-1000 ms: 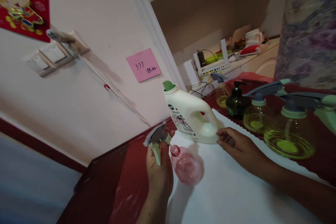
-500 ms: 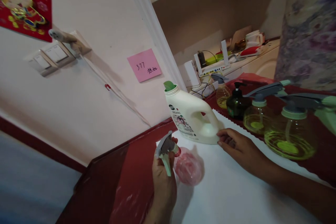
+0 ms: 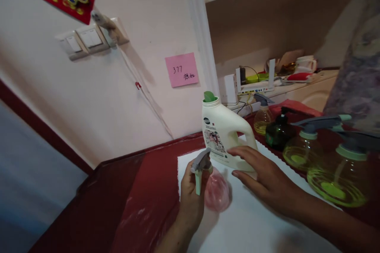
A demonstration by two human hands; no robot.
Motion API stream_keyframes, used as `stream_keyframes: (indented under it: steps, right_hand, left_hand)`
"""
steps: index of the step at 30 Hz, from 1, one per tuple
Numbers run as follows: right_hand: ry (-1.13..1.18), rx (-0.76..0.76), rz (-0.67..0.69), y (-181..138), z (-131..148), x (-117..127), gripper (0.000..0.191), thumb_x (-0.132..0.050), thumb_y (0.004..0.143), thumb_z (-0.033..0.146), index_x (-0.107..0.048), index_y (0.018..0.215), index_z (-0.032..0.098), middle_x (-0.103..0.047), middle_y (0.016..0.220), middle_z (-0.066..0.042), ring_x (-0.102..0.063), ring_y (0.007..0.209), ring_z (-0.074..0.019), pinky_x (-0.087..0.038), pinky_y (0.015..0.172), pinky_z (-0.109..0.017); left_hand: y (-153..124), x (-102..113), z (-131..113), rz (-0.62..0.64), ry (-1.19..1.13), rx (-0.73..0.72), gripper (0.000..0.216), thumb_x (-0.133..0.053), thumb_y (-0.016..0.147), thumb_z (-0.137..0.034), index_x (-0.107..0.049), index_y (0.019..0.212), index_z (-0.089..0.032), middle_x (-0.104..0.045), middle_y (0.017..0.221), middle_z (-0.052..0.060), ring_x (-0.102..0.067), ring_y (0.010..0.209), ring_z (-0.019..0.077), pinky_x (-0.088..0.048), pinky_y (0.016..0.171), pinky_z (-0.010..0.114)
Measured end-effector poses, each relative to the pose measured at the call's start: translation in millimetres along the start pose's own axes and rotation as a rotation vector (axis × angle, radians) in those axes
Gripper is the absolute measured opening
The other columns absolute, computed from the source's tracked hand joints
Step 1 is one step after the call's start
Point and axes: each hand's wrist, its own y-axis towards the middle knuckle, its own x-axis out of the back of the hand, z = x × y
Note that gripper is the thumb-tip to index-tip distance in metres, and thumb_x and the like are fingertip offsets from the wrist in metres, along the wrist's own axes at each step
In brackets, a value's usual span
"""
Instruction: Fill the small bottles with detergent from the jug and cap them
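My left hand (image 3: 192, 193) is closed round the neck of a pink spray bottle (image 3: 217, 191) with a grey head and a pale green trigger. The bottle's round body tilts over the white sheet (image 3: 246, 227). My right hand (image 3: 261, 174) is open, thumb and fingers apart, just right of the pink body and in front of a cream detergent jug (image 3: 224, 126). The jug stands upright with a green piece (image 3: 209, 96) in its uncapped mouth; my right fingers hide part of its lower side. Whether they touch it I cannot tell.
Several clear spray bottles (image 3: 303, 154) with yellowish liquid and a dark green pump bottle (image 3: 280, 132) stand along the right. Behind the jug are a white router (image 3: 257, 87) and a shelf. A pink note (image 3: 181, 70) sticks to the wall on the left.
My right hand has moved left from the jug's base corner towards the pink spray bottle, its fingers opening. The spray bottle has turned slightly in my left hand. The view has shifted.
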Motion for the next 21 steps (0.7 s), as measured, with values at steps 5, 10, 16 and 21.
stream_keyframes:
  steps: [5,10,16,21]
  right_hand:
    - [-0.088,0.395,0.157,53,32,2,0.047,-0.044,0.105,0.014,-0.045,0.151,0.022,-0.053,0.151,-0.01,-0.046,0.141,-0.0221,-0.044,0.115,-0.048]
    - [-0.133,0.429,0.183,73,37,-9,0.028,-0.049,0.104,0.015,-0.066,0.126,0.014,-0.069,0.109,-0.012,-0.061,0.101,-0.026,-0.054,0.085,-0.045]
    - [-0.11,0.329,0.169,70,37,-12,0.019,-0.053,0.103,0.02,-0.067,0.116,0.019,-0.066,0.097,-0.007,-0.057,0.092,-0.0237,-0.045,0.078,-0.038]
    - [-0.175,0.252,0.075,61,44,-21,0.014,-0.054,0.102,0.023,-0.065,0.109,0.02,-0.064,0.094,-0.006,-0.055,0.091,-0.026,-0.041,0.078,-0.04]
  left_hand:
    - [-2,-3,-1,-0.004,-0.019,-0.064,0.031,-0.07,0.094,-0.044,-0.072,0.116,-0.023,-0.076,0.111,0.007,-0.068,0.099,0.0228,-0.051,0.092,0.035]
    - [-5,-9,0,-0.039,-0.218,0.059,0.037,-0.078,0.088,-0.044,-0.071,0.117,-0.022,-0.076,0.118,0.009,-0.069,0.111,0.0261,-0.05,0.098,0.037]
    - [-6,-10,2,0.0,-0.429,0.079,0.039,-0.083,0.082,-0.036,-0.069,0.116,-0.022,-0.077,0.116,0.009,-0.07,0.11,0.0266,-0.051,0.097,0.039]
    - [-8,-14,0,-0.036,-0.447,0.023,0.044,-0.085,0.079,-0.031,-0.069,0.118,-0.019,-0.074,0.122,0.011,-0.067,0.117,0.0267,-0.046,0.105,0.039]
